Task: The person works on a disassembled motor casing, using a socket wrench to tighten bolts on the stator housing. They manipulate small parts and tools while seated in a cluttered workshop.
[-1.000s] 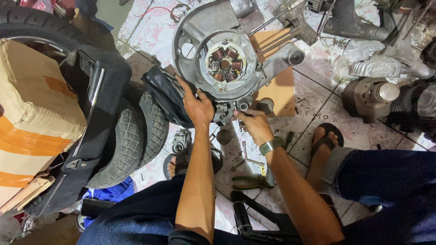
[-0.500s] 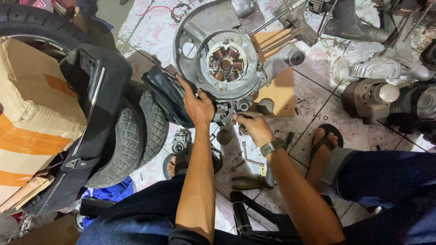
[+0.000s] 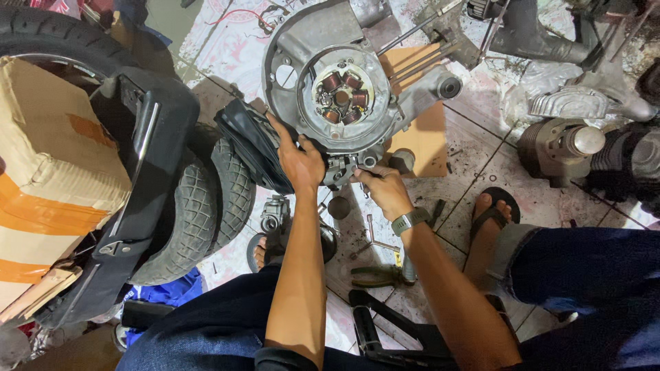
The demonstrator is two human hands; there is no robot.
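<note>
Engine case point(image 3: 302, 48) sits upper centre of frame. Left hand point(image 3: 302, 161) stays flat against its lower edge — open. Right hand point(image 3: 385, 192) has edged closer, fingers pinched on a small fitting point(image 3: 357, 165) — work continues there.

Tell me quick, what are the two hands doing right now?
Left hand: open, fingers spread, pressing on the lower edge of the grey engine casing.
Right hand: fingers curled at the casing's underside; what it pinches cannot be told.
</note>
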